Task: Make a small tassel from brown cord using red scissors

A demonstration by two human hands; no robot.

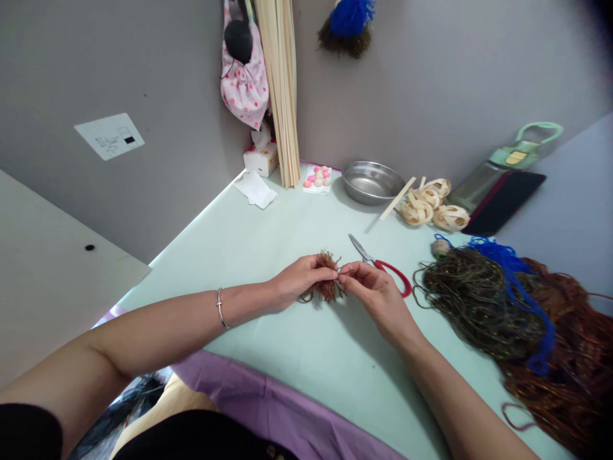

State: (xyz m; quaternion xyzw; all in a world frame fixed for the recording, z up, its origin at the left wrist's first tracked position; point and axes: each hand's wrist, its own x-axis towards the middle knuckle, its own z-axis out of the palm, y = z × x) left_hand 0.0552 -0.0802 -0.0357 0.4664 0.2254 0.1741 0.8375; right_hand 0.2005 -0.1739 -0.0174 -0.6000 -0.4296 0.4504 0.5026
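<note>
My left hand [304, 278], with a bracelet on its wrist, pinches a small bundle of brown yarn [328, 291] whose cut ends stick out above and below the fingers. Close against it, my right hand [371, 287] has thumb and forefinger pressed together at the bundle's right side. What that pinch holds looks like a thin strand, too small to make out for certain. Just behind my right hand, scissors with red handles [400, 279] lie on the pale green table [278, 358], blades pointing to the back left.
Loose dark green and brown yarn [469, 300] with blue strands [539, 319] is heaped at the right. Along the back stand wood strips [280, 96], pink and cream pieces [317, 177], a metal bowl [373, 182], curled wood strips [431, 204], a bottle [493, 166] and a phone [507, 201].
</note>
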